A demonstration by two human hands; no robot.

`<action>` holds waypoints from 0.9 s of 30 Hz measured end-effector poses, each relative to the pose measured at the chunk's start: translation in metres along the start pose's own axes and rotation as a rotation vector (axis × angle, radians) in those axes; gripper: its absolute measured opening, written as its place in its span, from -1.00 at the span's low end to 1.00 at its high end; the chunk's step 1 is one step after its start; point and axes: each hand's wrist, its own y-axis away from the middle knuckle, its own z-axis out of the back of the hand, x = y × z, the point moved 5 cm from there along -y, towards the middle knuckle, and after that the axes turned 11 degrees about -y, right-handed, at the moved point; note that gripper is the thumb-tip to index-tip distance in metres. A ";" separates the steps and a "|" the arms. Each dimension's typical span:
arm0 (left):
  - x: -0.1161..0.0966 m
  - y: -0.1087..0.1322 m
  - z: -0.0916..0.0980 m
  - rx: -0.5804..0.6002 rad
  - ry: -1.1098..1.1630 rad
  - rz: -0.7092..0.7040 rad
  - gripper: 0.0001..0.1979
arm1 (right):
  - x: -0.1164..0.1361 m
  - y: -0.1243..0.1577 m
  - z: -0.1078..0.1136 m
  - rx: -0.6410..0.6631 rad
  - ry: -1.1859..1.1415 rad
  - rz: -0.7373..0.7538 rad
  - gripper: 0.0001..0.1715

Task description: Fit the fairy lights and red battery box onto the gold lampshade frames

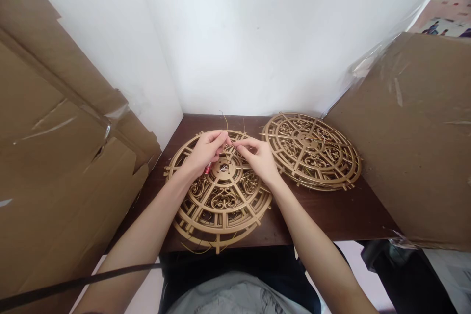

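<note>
Just above the hub of a round gold openwork lattice panel [218, 228], my two hands meet fingertip to fingertip. My left hand [210, 149] is closed in a pinch on a thin wire [225, 122], and a small red object [208, 169] pokes out beneath its fingers. Most of that object is hidden, so its kind does not show. The fingers of my right hand [259, 157] are also pinched on the thin wire, close to my left fingertips. The panel, with scrollwork between its spokes, lies on at least one similar panel. Loose yellowish wire ends stick out around the rims.
A second stack of gold lattice panels [312, 152] lies at the back right of the dark brown table [331, 221]. Cardboard sheets [73, 132] stand along the left, with another cardboard sheet [415, 142] on the right. A white wall [250, 49] rises behind.
</note>
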 end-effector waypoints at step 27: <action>0.007 -0.005 0.006 -0.067 0.285 0.120 -0.76 | 0.004 -0.001 0.022 -0.337 -0.427 0.058 -0.87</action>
